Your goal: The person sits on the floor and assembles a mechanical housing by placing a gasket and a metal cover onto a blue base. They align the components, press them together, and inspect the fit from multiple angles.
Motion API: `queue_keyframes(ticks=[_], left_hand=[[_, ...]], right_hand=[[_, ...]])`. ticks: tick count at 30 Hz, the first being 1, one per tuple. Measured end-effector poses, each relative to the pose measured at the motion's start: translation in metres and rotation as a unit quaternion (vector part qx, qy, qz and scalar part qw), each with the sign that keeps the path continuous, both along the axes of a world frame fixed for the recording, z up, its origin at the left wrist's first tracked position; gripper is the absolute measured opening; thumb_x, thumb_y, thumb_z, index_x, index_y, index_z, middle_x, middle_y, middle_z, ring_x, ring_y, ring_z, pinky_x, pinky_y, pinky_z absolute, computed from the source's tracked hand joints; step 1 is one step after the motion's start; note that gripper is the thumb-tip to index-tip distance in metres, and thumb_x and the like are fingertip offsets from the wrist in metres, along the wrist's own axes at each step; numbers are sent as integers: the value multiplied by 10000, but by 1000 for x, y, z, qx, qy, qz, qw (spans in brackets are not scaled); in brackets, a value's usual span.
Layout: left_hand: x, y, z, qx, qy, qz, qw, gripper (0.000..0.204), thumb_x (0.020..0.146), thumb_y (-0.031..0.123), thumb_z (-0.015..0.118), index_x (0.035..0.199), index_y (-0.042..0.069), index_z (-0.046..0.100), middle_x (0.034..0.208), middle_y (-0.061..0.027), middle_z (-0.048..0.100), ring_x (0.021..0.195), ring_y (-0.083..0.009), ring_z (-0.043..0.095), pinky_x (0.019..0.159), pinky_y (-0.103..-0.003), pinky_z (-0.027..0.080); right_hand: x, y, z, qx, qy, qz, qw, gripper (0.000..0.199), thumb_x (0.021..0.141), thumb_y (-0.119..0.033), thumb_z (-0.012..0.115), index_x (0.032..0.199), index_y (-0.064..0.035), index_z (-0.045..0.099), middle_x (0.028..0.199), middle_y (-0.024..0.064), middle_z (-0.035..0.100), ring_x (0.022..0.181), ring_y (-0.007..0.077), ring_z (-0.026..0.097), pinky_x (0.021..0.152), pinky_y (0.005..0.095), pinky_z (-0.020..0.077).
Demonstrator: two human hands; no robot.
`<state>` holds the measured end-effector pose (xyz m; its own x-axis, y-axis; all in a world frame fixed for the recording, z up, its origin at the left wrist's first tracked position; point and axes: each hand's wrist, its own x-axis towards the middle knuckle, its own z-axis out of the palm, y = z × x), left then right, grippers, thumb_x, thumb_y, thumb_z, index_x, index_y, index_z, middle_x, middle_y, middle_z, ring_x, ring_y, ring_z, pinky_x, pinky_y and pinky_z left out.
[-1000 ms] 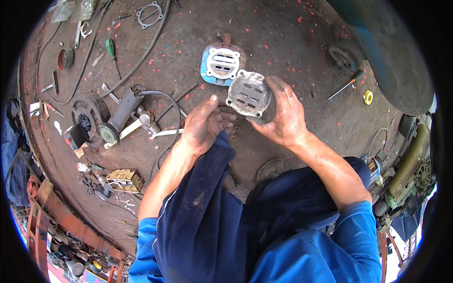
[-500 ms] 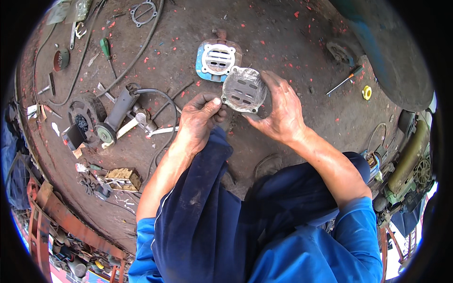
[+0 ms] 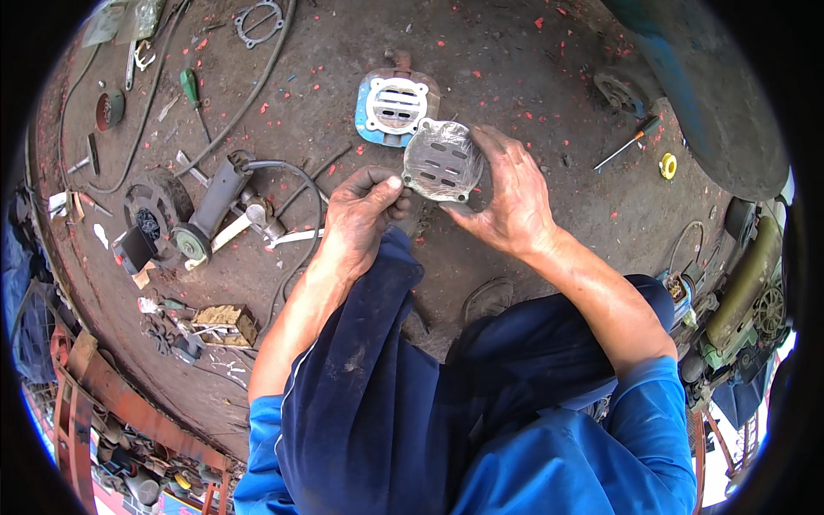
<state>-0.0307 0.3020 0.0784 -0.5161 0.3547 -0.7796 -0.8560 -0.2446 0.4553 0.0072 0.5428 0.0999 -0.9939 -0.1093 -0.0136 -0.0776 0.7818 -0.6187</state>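
Observation:
A grey metal valve plate (image 3: 442,161) with several slots and bolt holes at its corners is held up in front of me. My right hand (image 3: 508,190) grips its right edge, thumb below and fingers along the far side. At its lower left corner, my left hand (image 3: 369,206) has thumb and curled fingers pinched at the rim. Just beyond the plate, a blue cylinder head (image 3: 368,129) lies on the ground with a pale gasket (image 3: 373,101) on top. The plate overlaps its lower right corner in the view.
To the left lie an angle grinder (image 3: 219,202), a hammer (image 3: 236,230), a wheel (image 3: 159,197) and a green-handled screwdriver (image 3: 190,86). Cables cross the ground there. A ring gasket (image 3: 260,23) lies far left. Another screwdriver (image 3: 629,142) and a yellow tape roll (image 3: 668,166) sit at right.
Almost nothing differs. The plate and my right hand have shifted very slightly left and up; both hands keep the same hold.

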Motion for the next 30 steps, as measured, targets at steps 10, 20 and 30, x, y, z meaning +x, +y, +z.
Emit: queue_keyframes(ticks=[10, 20, 30], left_hand=[[0, 1, 0, -8, 5, 4, 1000, 161, 1003, 140, 708, 1096, 13, 676, 965, -83, 711, 863, -170, 660, 793, -326, 531], [-3, 7, 2, -49, 8, -14, 999, 143, 1008, 141, 701, 1061, 9, 686, 935, -67, 712, 797, -126, 648, 732, -277, 526], [-12, 12, -10, -120, 34, -116, 985, 164, 964, 135, 740, 1037, -7, 703, 880, -54, 703, 759, -119, 626, 679, -276, 478]], right_hand=[[-1, -1, -3, 1, -8, 4, 1000, 976, 653, -263, 954, 1449, 0, 453, 1406, 221, 550, 1252, 400, 577, 1053, 503, 497], [-4, 2, -7, 11, -20, 22, 999, 965, 660, -247, 949, 1442, 16, 448, 1406, 237, 541, 1248, 423, 571, 1053, 527, 487], [-17, -3, -19, 51, -156, 13, 986, 999, 685, -238, 927, 1495, 42, 414, 1331, 262, 547, 1226, 456, 564, 1049, 519, 486]])
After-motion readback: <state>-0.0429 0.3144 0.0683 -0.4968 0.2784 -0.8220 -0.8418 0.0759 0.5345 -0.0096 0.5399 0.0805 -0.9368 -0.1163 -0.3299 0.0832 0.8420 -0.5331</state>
